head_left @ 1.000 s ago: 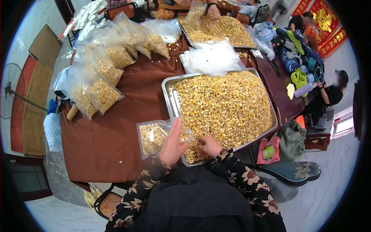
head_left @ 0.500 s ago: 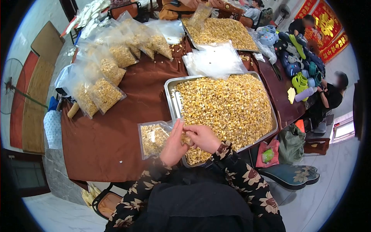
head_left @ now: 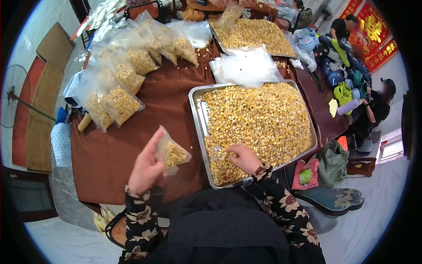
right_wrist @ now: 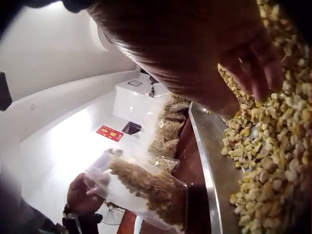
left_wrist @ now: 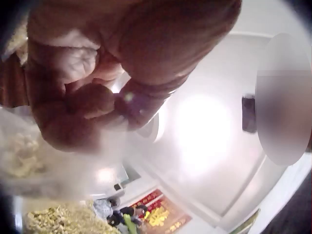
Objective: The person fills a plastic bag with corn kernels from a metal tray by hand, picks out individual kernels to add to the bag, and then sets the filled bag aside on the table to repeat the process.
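Observation:
My left hand (head_left: 146, 165) grips the top of a clear plastic bag (head_left: 176, 155) with yellow corn kernels in its lower part. The bag hangs tilted over the brown cloth, left of the tray. In the left wrist view, curled fingers (left_wrist: 73, 126) hold the bag's upper edge. Over the near part of a metal tray (head_left: 196, 119) heaped with corn kernels (head_left: 259, 123), my right hand (head_left: 246, 159) reaches down with loosely bent fingers. The right wrist view shows its fingertips (right_wrist: 273, 78) right at the kernels, with nothing visible in its grip.
Several filled bags (head_left: 121, 105) stand at the table's left side on brown cloth (head_left: 132, 180). Flat plastic bags (head_left: 246, 66) lie behind the tray. A second corn tray (head_left: 259, 37) is farther back, near another person. Shoes (head_left: 343, 92) are piled at the right.
The bag lay flat beside the tray under my left hand; now that hand has lifted it and moved left. My right hand met the left at the bag, then moved back over the kernels.

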The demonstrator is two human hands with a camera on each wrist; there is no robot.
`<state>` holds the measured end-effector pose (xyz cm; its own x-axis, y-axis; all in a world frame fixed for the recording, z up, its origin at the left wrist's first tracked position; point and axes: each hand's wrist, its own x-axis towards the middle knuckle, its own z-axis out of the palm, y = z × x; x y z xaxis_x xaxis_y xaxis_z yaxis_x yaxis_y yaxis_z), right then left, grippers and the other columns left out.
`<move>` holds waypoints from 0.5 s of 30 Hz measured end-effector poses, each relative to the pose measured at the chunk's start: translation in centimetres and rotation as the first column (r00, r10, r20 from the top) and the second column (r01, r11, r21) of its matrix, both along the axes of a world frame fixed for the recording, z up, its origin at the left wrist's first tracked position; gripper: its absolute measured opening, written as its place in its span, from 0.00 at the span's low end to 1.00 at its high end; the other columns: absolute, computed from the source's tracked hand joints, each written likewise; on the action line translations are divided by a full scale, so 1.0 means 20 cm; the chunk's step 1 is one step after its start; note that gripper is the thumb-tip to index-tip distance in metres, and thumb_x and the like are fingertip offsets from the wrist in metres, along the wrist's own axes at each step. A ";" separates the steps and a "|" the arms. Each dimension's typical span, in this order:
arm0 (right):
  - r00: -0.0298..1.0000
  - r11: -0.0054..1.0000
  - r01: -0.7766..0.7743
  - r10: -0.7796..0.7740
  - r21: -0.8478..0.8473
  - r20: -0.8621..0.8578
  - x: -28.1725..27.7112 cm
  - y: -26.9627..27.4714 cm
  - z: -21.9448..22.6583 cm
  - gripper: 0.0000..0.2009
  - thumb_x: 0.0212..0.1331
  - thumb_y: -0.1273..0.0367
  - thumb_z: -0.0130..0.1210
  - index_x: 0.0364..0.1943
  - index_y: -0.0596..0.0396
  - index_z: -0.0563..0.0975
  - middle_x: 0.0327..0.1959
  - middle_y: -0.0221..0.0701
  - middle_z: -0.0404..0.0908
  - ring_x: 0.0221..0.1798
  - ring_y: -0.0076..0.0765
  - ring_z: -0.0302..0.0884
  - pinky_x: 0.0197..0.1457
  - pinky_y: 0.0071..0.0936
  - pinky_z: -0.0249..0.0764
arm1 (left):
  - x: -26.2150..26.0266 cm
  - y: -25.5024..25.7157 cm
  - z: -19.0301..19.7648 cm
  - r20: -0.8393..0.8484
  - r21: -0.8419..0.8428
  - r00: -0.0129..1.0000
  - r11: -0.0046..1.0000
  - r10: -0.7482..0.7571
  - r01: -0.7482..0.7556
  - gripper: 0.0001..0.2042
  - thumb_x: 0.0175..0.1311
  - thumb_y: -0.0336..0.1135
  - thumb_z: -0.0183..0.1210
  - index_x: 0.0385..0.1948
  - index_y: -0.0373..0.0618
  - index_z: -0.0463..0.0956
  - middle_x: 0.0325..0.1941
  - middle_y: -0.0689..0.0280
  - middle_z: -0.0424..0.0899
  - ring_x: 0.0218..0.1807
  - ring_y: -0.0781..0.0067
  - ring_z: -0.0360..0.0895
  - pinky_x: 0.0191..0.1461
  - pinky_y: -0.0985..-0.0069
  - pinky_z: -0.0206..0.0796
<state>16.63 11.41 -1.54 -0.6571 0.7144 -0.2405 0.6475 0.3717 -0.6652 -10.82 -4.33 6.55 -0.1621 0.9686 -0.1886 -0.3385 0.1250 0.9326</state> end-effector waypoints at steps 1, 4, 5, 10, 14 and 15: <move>0.996 0.996 -0.090 0.090 0.026 0.005 -0.01 -0.01 -0.03 0.12 0.53 0.67 0.54 0.41 0.57 0.78 0.42 0.40 0.76 0.48 0.45 0.73 0.52 0.36 0.69 | 0.00 0.01 0.07 -0.050 -0.030 0.997 0.998 0.056 -0.058 0.38 0.49 0.17 0.44 0.69 0.43 0.46 0.30 0.70 0.73 0.23 0.87 0.67 0.29 0.87 0.64; 0.984 0.987 -0.141 0.148 0.076 -0.103 -0.09 0.00 -0.20 0.14 0.53 0.67 0.54 0.44 0.57 0.76 0.46 0.39 0.75 0.52 0.46 0.70 0.56 0.36 0.67 | 0.01 0.00 0.04 -0.121 -0.022 0.991 0.998 0.049 -0.052 0.38 0.49 0.17 0.45 0.69 0.44 0.46 0.26 0.72 0.70 0.22 0.87 0.67 0.28 0.87 0.64; 0.974 0.978 -0.162 0.179 0.128 -0.141 -0.14 0.00 -0.19 0.15 0.53 0.68 0.53 0.45 0.57 0.76 0.47 0.39 0.74 0.52 0.46 0.70 0.56 0.36 0.67 | 0.03 0.01 0.01 -0.143 -0.031 0.989 0.998 0.046 -0.051 0.38 0.49 0.17 0.46 0.69 0.44 0.47 0.25 0.72 0.70 0.22 0.87 0.66 0.27 0.87 0.64; 0.949 0.931 -0.316 0.310 0.180 0.065 -0.25 0.04 -0.18 0.24 0.50 0.69 0.55 0.55 0.50 0.69 0.54 0.41 0.69 0.54 0.48 0.70 0.52 0.37 0.71 | 0.15 0.08 -0.07 -0.385 -0.008 0.923 1.000 0.024 -0.029 0.37 0.48 0.18 0.50 0.67 0.41 0.52 0.35 0.66 0.76 0.21 0.85 0.64 0.27 0.84 0.65; 0.865 0.895 -0.445 0.437 -0.025 0.246 -0.19 -0.04 -0.11 0.23 0.47 0.63 0.62 0.51 0.47 0.70 0.46 0.41 0.68 0.48 0.51 0.73 0.47 0.42 0.73 | 0.24 0.14 -0.15 -0.429 0.041 0.901 0.995 -0.063 0.089 0.37 0.49 0.15 0.49 0.67 0.42 0.51 0.72 0.63 0.52 0.27 0.87 0.66 0.30 0.85 0.67; 0.863 0.893 -0.449 0.440 -0.026 0.249 -0.15 -0.07 -0.12 0.23 0.47 0.63 0.62 0.51 0.47 0.70 0.46 0.41 0.68 0.48 0.51 0.73 0.47 0.42 0.73 | 0.26 0.16 -0.18 -0.426 0.042 0.903 0.995 -0.060 0.086 0.37 0.49 0.15 0.49 0.67 0.42 0.51 0.72 0.63 0.52 0.27 0.87 0.66 0.30 0.85 0.67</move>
<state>13.57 9.91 -3.94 -0.8311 0.3703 -0.4149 0.5474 0.6769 -0.4922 -5.55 -1.15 2.96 -0.1428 0.9879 -0.0607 0.0980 0.0751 0.9923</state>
